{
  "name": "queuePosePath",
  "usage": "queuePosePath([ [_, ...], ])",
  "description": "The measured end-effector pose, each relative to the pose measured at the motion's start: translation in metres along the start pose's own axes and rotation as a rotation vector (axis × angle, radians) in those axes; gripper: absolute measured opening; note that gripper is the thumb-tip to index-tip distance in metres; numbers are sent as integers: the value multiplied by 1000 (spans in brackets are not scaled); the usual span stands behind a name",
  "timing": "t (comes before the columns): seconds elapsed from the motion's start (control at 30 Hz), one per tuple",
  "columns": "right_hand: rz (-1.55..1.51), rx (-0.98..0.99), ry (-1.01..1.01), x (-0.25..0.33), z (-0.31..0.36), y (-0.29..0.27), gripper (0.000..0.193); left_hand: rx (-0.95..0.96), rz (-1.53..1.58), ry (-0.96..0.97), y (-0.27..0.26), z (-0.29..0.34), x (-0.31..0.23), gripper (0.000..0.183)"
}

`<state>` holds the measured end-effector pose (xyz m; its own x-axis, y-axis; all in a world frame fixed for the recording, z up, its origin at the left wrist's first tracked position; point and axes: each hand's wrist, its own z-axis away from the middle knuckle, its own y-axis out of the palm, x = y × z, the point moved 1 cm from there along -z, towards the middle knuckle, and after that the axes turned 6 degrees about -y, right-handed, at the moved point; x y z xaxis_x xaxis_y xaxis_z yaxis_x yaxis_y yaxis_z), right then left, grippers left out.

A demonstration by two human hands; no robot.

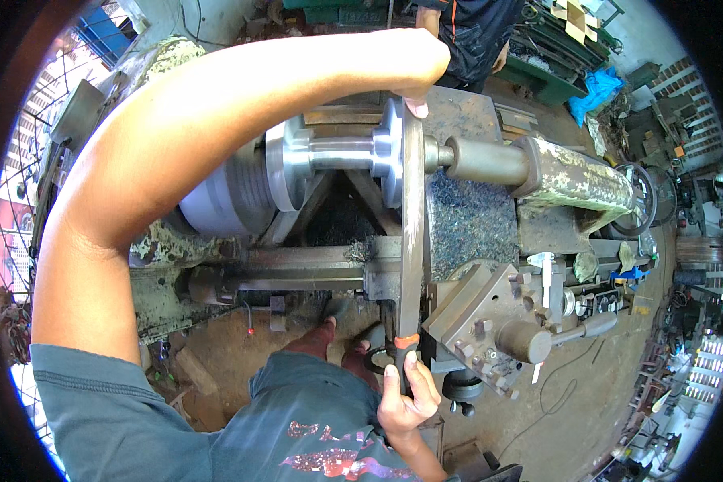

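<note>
A long flat metal file (412, 225) lies crosswise over the lathe, its blade against the side of the shiny flanged shaft (341, 153). My right hand (408, 398) is wrapped around its dark and orange handle at the near end. My left arm arches over the chuck (225, 189), and my left hand (418, 72) grips the file's far end; most of its fingers are hidden behind the wrist. The shaft sits between the chuck and the tailstock (578, 181) on the right. I cannot tell whether the shaft is spinning.
To the right of the file stands the tool post (490, 321) with its lever. A caliper (547, 277) lies beyond it. Metal chips cover the carriage (470, 217). Another person (478, 40) stands behind the lathe. A handwheel (639, 199) juts out at the far right.
</note>
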<state>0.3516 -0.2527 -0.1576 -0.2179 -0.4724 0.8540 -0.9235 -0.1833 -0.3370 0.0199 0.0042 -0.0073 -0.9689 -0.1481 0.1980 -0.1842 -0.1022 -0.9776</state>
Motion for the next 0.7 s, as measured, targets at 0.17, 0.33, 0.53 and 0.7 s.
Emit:
queuePosePath([
  [0.17,7,-32,-22,-5,-4,6,38,-113,59,48,8,-3,10,52],
  [0.33,-62,-122,13,-4,12,2,37,-184,161,104,0,-3,3,51],
  [0.53,-35,-81,21,-2,25,-7,38,-135,80,128,-1,15,-3,55],
  [0.7,-35,-56,32,-3,27,-3,39,-50,77,45,9,16,0,51],
])
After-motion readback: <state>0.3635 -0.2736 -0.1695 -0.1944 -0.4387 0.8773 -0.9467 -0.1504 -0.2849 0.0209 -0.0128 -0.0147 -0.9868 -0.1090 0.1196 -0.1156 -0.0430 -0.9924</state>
